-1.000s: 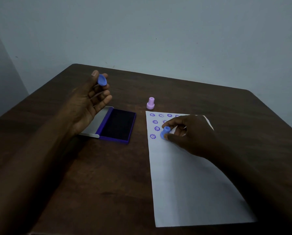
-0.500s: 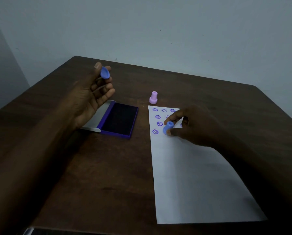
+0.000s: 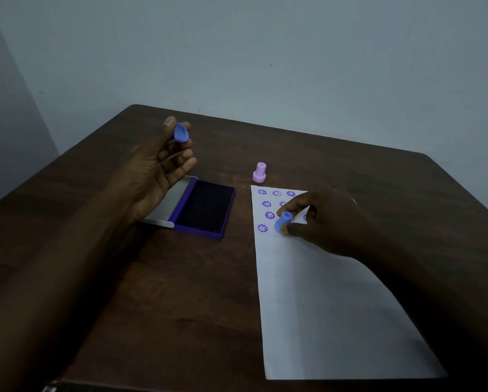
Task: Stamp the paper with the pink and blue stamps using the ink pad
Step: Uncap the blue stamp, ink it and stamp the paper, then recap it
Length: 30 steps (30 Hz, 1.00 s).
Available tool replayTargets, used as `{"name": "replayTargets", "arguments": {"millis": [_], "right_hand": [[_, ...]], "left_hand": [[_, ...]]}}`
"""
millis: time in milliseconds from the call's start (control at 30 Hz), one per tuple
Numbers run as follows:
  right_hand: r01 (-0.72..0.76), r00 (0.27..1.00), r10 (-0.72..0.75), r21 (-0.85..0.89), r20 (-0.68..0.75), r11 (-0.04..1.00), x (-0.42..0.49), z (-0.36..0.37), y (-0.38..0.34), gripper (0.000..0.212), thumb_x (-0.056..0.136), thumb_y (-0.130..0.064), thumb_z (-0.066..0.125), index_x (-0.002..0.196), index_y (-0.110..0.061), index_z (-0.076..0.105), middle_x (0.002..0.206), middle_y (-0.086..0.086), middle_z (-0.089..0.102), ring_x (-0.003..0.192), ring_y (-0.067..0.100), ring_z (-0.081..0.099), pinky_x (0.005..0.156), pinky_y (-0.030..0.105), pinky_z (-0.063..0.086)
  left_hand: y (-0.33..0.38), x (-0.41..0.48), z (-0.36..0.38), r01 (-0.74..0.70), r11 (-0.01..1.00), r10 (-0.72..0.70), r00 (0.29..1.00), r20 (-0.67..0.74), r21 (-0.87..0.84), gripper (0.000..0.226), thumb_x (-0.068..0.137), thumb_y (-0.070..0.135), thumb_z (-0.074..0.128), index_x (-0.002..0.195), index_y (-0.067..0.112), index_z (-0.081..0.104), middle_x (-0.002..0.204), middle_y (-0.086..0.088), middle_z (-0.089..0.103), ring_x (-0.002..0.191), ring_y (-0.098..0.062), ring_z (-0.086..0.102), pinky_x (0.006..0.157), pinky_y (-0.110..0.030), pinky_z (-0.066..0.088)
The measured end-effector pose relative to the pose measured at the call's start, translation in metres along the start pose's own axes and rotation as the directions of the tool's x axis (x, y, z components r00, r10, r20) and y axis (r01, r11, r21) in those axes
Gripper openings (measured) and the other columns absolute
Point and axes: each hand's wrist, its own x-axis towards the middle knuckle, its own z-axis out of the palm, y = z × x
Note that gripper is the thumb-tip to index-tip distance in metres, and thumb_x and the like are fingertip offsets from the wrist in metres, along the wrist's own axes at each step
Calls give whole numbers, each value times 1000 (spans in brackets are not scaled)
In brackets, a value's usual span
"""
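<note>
The blue stamp point(image 3: 283, 222) leans tilted on the paper point(image 3: 322, 292), pinched by the right hand point(image 3: 322, 219); an uneven press could smear the print. The left hand point(image 3: 157, 171) pinches a blue cap point(image 3: 180, 132) above the ink pad point(image 3: 206, 212).

The table point(image 3: 180, 292) under both hands is dark brown wood with visible grain and a dull, faintly satin finish. Beneath the right hand point(image 3: 326, 222) lies a sheet of white paper point(image 3: 322, 306), matt and smooth, printed near the fingers with purple ink marks. The blue stamp point(image 3: 283, 222) pinched in that hand looks like smooth plastic, as does the pink stamp point(image 3: 259, 172) just beyond it. The blue cap point(image 3: 180, 132) in the left hand point(image 3: 155, 171) is the same smooth plastic. Below that hand, the ink pad point(image 3: 206, 209) has a purple plastic case, a dark matt pad and a pale, smooth lid.
</note>
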Motion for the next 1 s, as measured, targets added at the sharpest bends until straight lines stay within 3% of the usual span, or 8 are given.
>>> {"name": "replayTargets", "arguments": {"millis": [67, 133, 200, 267, 367, 533, 767, 1000], "right_hand": [[4, 999, -2, 58, -34, 998, -2, 4, 9, 25, 74, -41, 82, 97, -35, 77, 87, -16, 74, 62, -13, 56, 56, 4, 39], [-34, 984, 68, 201, -165, 979, -6, 4, 14, 25, 69, -49, 82, 92, -40, 76, 86, -5, 77, 53, 5, 54, 57, 21, 46], [-17, 937, 186, 494, -295, 869, -7, -7, 13, 25, 72, -34, 84, 97, -31, 77, 74, -6, 75, 57, 8, 57, 57, 22, 44], [67, 912, 238, 695, -333, 716, -4, -22, 10, 28, 77, -19, 81, 104, -20, 76, 83, -8, 79, 71, 3, 68, 62, 16, 47], [70, 948, 223, 832, -227, 551, 6, -35, 3, 25, 84, -15, 73, 109, -16, 73, 102, 3, 78, 89, 10, 69, 76, 21, 54], [-39, 983, 183, 950, -20, 309, 25, -27, -17, 24, 90, 5, 58, 105, -11, 69, 90, -1, 79, 81, 10, 75, 71, 18, 59], [-33, 995, 98, 881, -15, 472, 28, -10, -42, 27, 82, -1, 72, 103, -19, 73, 103, 10, 78, 102, 30, 73, 95, 41, 55], [32, 995, 60, 808, -84, 588, 25, -9, -61, 25, 79, -6, 77, 101, -18, 75, 92, 1, 79, 80, 8, 75, 74, 18, 59]], "left_hand": [[1, -1, -1, -2, 1000, 2, 1000, 4, -4, 32, 91, 43, 57, 113, 22, 68, 85, 7, 70, 73, -3, 68, 67, -17, 56], [1, -2, -1, -3, 1000, 3, 1000, 13, -9, 32, 91, 43, 57, 112, 22, 68, 84, 8, 71, 73, -3, 68, 69, -18, 57], [1, -2, -1, -1, 1000, 1, 1000, 20, -9, 31, 92, 42, 57, 112, 22, 68, 83, 7, 71, 73, -3, 68, 69, -18, 57], [1, -2, 0, 4, 1000, -4, 1000, 25, -6, 31, 91, 42, 57, 111, 22, 69, 85, 7, 71, 74, -3, 68, 68, -18, 57], [2, -4, 0, 9, 1000, -9, 999, 35, -3, 28, 90, 39, 59, 111, 24, 69, 88, 6, 72, 76, -4, 69, 68, -18, 56], [3, -10, 7, 0, 999, -5, 993, 119, 46, 33, 75, 23, 66, 107, 27, 69, 95, 4, 76, 82, -6, 72, 67, -18, 57], [-6, -15, 16, -15, 995, -5, 979, 203, 96, 39, 65, 5, 67, 101, 20, 69, 93, 4, 78, 88, -11, 74, 70, -20, 58], [-10, -17, 19, -25, 990, -9, 970, 242, 139, 39, 62, 3, 69, 98, 18, 70, 92, 2, 79, 86, -12, 74, 70, -21, 59]]}}
